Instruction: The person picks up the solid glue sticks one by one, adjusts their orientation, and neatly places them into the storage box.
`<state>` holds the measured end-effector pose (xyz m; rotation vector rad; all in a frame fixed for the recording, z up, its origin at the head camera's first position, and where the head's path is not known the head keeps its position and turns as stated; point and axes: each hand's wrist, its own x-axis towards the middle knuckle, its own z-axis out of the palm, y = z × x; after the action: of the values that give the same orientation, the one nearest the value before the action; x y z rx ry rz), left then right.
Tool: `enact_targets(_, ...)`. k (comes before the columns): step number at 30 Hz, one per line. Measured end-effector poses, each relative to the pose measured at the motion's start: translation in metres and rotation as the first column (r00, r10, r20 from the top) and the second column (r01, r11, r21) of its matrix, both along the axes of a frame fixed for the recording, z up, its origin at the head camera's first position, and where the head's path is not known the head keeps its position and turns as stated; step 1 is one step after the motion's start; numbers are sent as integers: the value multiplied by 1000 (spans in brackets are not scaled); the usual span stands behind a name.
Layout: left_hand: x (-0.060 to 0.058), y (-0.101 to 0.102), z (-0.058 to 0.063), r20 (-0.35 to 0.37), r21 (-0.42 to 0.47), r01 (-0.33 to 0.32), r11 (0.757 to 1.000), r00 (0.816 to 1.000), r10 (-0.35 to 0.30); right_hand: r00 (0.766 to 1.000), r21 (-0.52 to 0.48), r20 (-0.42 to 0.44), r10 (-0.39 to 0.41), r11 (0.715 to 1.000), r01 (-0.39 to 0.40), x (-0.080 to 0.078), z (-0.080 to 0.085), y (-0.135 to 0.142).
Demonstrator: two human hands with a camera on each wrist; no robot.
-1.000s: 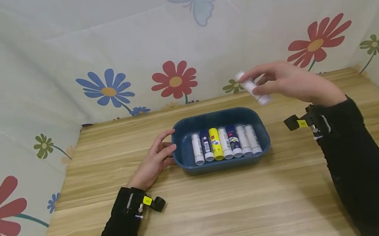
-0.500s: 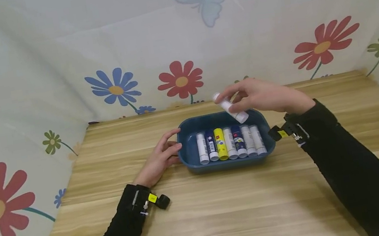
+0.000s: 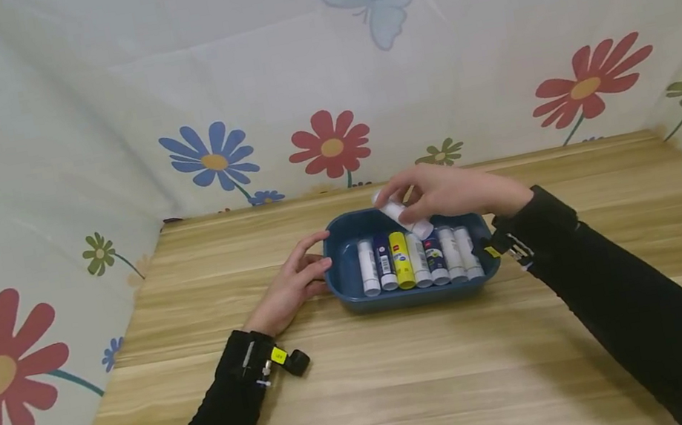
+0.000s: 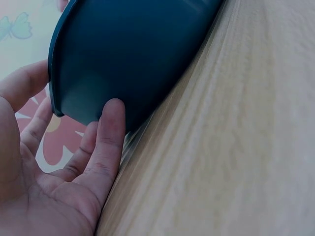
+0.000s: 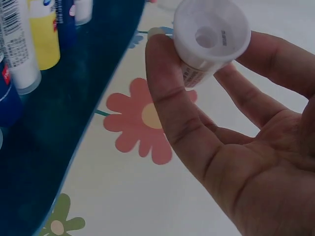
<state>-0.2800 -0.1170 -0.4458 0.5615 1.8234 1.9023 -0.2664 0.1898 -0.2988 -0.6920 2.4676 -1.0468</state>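
A white glue stick is pinched between the thumb and fingers of my right hand, tilted over the back of a dark blue plastic bin. In the right wrist view the round end of this glue stick faces the camera, with a small hole in it. Inside the bin several glue sticks lie side by side: white ones, dark blue ones and a yellow one. My left hand touches the bin's left end, its extended fingers against the outer wall.
The bin stands on a wood-grain table. Behind and beside the table hangs a white curtain printed with flowers and a butterfly. Both wrists carry small cameras on black sleeves; the right wrist camera overlaps the bin's right end in the head view.
My right hand has carried the white glue stick leftward and down, from the right of the bin to over its back part. My left hand keeps its place at the bin's left end.
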Motion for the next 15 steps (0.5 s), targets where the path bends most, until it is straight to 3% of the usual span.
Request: enact_targets(15, 0, -1, 0, 9, 3, 8, 1000, 1000, -8, 995, 142, -50, 83, 987, -75, -5, -9, -47)
